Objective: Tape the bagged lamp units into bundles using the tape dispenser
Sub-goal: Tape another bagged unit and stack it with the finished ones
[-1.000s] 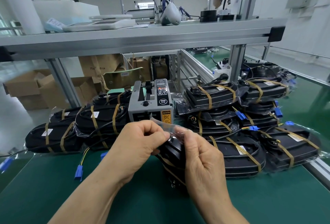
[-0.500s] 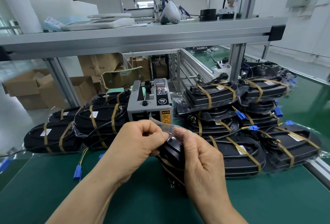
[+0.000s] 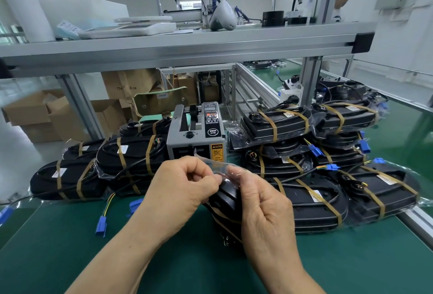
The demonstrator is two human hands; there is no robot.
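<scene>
A black bagged lamp unit [image 3: 228, 202] with brown tape bands stands on end on the green mat, right in front of me. My left hand [image 3: 180, 190] and my right hand [image 3: 262, 202] both pinch the clear bag flap [image 3: 220, 168] at its top. The grey tape dispenser [image 3: 195, 134] sits just behind the hands, with a short strip of tape sticking out of its front slot. Taped bundles of black lamp units lie to its left [image 3: 126, 160] and stacked to its right [image 3: 311, 190].
Blue wire connectors [image 3: 101, 225] trail on the green mat [image 3: 70, 258] at the left. An aluminium shelf [image 3: 187, 45] runs overhead with a scale and tools on it. Cardboard boxes [image 3: 63, 118] stand behind the bench. A metal rail [image 3: 419, 217] edges the bench at right.
Both hands have stayed on the bag flap with only slight finger movement. The view has shifted a little.
</scene>
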